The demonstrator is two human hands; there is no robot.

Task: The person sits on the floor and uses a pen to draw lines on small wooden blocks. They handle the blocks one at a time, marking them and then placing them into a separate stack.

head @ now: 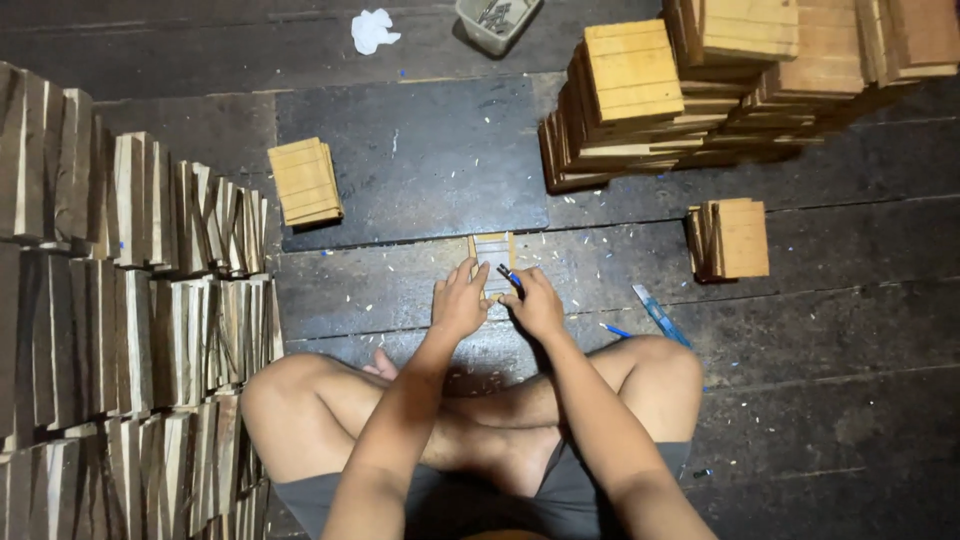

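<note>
Head view only: person sat cross-legged on dark plank floor (850, 420), both forearms stretched forward. Left hand (459, 303) lay flat, fingers spread and pressing on the near end of a small slatted wooden piece (492, 248), not closed around anything. Right hand (535, 303) was curled shut on a blue-tipped tool (509, 276), tip angled up-left toward the same piece; kind of tool too small to tell. Wooden piece sat on the floor right ahead of the knees, its far end touching the near edge of a dark flat board (420, 160).

Small stack of pale wood tiles (306, 181) rested on the board's left edge. Big heap of stacked slatted panels (700, 80) rose at upper right, a smaller stack (730, 239) on the floor just below it, well apart from the right hand. Rows of upright wood slats (130, 300) filled the left side, close to the left knee. Blue ruler-like strip (658, 314) and a blue pen (615, 330) lay near the right knee. Grey container (495, 22) and crumpled white cloth (373, 29) sat at top edge. Pale wood chips were scattered over the floor around the hands.
</note>
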